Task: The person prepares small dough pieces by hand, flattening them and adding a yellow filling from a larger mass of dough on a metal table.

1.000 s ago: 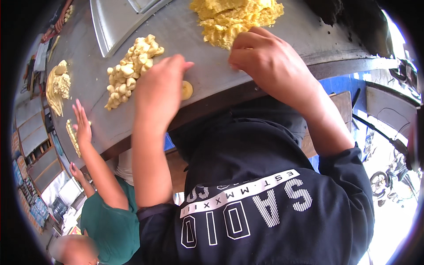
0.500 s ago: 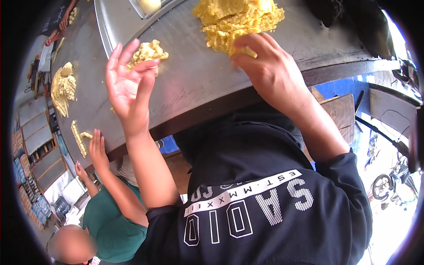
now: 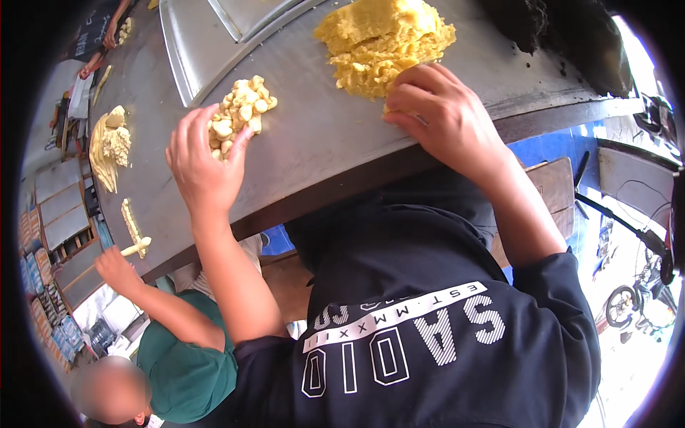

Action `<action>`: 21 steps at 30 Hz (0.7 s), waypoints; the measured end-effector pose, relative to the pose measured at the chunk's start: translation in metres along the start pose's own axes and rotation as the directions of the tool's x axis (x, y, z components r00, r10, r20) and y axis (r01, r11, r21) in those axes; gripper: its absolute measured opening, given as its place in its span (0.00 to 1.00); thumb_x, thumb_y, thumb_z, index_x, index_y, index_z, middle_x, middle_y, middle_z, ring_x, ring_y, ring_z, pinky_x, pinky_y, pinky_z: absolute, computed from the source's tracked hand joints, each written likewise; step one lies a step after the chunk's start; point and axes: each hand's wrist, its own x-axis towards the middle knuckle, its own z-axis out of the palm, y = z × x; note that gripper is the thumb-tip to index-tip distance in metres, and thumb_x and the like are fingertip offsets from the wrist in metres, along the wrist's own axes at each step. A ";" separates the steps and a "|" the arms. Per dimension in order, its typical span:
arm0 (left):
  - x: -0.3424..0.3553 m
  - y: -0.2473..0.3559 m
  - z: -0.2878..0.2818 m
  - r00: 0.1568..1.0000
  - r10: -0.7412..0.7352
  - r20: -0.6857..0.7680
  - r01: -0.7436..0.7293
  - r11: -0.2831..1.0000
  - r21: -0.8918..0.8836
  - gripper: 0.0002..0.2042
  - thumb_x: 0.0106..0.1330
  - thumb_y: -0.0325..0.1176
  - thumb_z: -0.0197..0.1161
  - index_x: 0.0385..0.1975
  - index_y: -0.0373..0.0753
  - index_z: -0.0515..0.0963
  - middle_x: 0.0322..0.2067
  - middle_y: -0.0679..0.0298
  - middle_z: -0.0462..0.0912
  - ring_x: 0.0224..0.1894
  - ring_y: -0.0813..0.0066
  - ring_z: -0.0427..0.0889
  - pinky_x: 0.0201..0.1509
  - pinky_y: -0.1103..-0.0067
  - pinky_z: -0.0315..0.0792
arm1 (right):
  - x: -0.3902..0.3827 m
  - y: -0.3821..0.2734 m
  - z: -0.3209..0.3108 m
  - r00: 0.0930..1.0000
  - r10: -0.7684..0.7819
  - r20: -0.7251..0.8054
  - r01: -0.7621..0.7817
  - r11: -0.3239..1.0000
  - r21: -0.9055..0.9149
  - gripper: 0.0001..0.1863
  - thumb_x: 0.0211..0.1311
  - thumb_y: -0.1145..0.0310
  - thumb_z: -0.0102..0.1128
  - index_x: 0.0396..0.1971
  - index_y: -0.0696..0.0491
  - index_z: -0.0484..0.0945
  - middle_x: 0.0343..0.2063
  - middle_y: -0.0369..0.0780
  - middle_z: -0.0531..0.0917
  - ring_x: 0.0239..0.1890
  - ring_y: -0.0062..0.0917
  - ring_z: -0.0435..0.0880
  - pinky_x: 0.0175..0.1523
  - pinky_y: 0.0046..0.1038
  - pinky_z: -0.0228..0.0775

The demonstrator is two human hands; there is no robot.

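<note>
Work surface: a grey metal table (image 3: 307, 121). A metal tray (image 3: 180, 68) lies at its far left, beyond the pile of small pieces. A large mound of yellow dough (image 3: 385, 39) sits right of the tray on the table.

Right hand (image 3: 428, 114): positioned at the near edge of the mound, fingers bent, thumb close beneath them. The fingers hide the grip, so whether it is closed on dough cannot be told.

Left hand (image 3: 207, 157): positioned at the near left side of the pile of small pieces (image 3: 248, 105), thumb and fingers spread apart.

Status: judged by its loose, rounded units, the pile is the finished portion. The mound is undivided and much bulkier than the pile, so most of the dough appears left to portion.

A smaller lump of dough (image 3: 110, 146) lies farther left. Below it, a co-worker's hand (image 3: 118, 271) is at one end of a thin dough roll (image 3: 135, 247).
</note>
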 end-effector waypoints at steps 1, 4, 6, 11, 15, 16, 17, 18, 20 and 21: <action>-0.009 0.002 0.003 0.993 -0.110 -0.048 0.115 0.989 0.096 0.24 0.62 0.41 0.88 0.58 0.49 0.89 0.63 0.65 0.88 0.65 0.56 0.86 0.73 0.58 0.73 | -0.002 0.000 0.001 1.000 0.000 0.004 0.000 1.000 0.008 0.08 0.66 0.67 0.81 0.42 0.49 0.91 0.46 0.37 0.88 0.50 0.38 0.88 0.55 0.41 0.85; -0.016 0.014 0.027 0.988 -0.116 -0.099 0.131 0.976 0.172 0.20 0.65 0.44 0.85 0.56 0.49 0.92 0.57 0.66 0.85 0.60 0.58 0.85 0.69 0.59 0.72 | 0.000 -0.006 0.004 1.000 0.001 0.013 0.000 0.998 -0.070 0.09 0.63 0.69 0.83 0.40 0.48 0.91 0.45 0.37 0.89 0.49 0.37 0.89 0.56 0.40 0.85; -0.007 0.028 0.032 0.974 -0.150 -0.168 0.191 0.947 0.257 0.16 0.67 0.44 0.81 0.52 0.50 0.92 0.57 0.67 0.83 0.61 0.60 0.84 0.69 0.58 0.69 | 0.008 -0.013 0.009 0.990 -0.138 -0.015 0.138 0.990 0.004 0.07 0.64 0.67 0.81 0.39 0.49 0.90 0.45 0.36 0.89 0.49 0.35 0.89 0.56 0.40 0.85; 0.006 0.030 0.035 0.975 -0.141 -0.170 0.171 0.969 0.176 0.13 0.69 0.39 0.79 0.51 0.48 0.91 0.55 0.66 0.89 0.61 0.59 0.85 0.70 0.59 0.70 | 0.016 -0.022 0.019 0.981 -0.161 0.110 0.166 0.986 -0.035 0.04 0.69 0.66 0.75 0.37 0.50 0.89 0.45 0.35 0.89 0.49 0.34 0.88 0.54 0.39 0.84; -0.021 0.027 0.034 0.919 -0.310 -0.245 0.169 0.869 -0.465 0.08 0.72 0.27 0.77 0.48 0.40 0.89 0.50 0.64 0.94 0.56 0.53 0.90 0.64 0.61 0.80 | 0.001 -0.002 0.000 0.998 -0.041 0.056 0.040 0.999 0.009 0.09 0.65 0.68 0.80 0.41 0.51 0.91 0.46 0.38 0.90 0.50 0.37 0.89 0.56 0.40 0.85; -0.033 0.039 0.033 0.925 -0.359 -0.121 0.203 0.738 -0.643 0.11 0.71 0.24 0.79 0.51 0.36 0.90 0.53 0.60 0.95 0.54 0.52 0.92 0.63 0.64 0.84 | -0.001 0.001 -0.004 0.999 -0.036 0.014 0.036 0.999 -0.002 0.10 0.64 0.68 0.82 0.42 0.52 0.91 0.46 0.38 0.90 0.51 0.38 0.89 0.57 0.40 0.86; -0.041 0.043 0.036 0.926 -0.362 -0.110 0.211 0.734 -0.646 0.11 0.71 0.24 0.79 0.51 0.36 0.90 0.53 0.60 0.95 0.54 0.52 0.92 0.63 0.64 0.84 | -0.003 0.002 -0.005 0.999 -0.032 -0.028 0.031 0.999 -0.012 0.11 0.64 0.68 0.83 0.43 0.52 0.92 0.47 0.38 0.90 0.51 0.38 0.90 0.57 0.41 0.86; -0.047 0.045 0.039 0.983 -0.146 -0.111 0.074 0.871 -0.486 0.14 0.71 0.26 0.80 0.54 0.35 0.90 0.55 0.58 0.95 0.56 0.53 0.92 0.65 0.63 0.83 | -0.001 0.004 -0.004 0.999 -0.015 -0.047 0.010 0.995 -0.102 0.08 0.68 0.63 0.78 0.39 0.50 0.90 0.47 0.35 0.90 0.52 0.37 0.89 0.58 0.41 0.85; -0.055 0.050 0.043 0.993 0.079 -0.087 -0.100 0.959 -0.267 0.19 0.71 0.30 0.81 0.61 0.37 0.91 0.54 0.55 0.94 0.55 0.52 0.90 0.66 0.60 0.83 | -0.002 0.001 -0.002 1.000 0.005 0.004 -0.004 0.993 -0.114 0.09 0.68 0.63 0.78 0.40 0.50 0.90 0.48 0.35 0.90 0.53 0.37 0.89 0.58 0.41 0.85; -0.050 0.058 0.039 0.993 0.079 -0.090 -0.101 0.957 -0.273 0.19 0.71 0.30 0.81 0.61 0.37 0.91 0.54 0.55 0.94 0.55 0.52 0.90 0.66 0.60 0.83 | -0.002 0.000 -0.003 0.998 0.021 0.053 -0.014 0.992 -0.128 0.10 0.67 0.62 0.78 0.41 0.50 0.90 0.48 0.35 0.90 0.54 0.37 0.89 0.59 0.41 0.85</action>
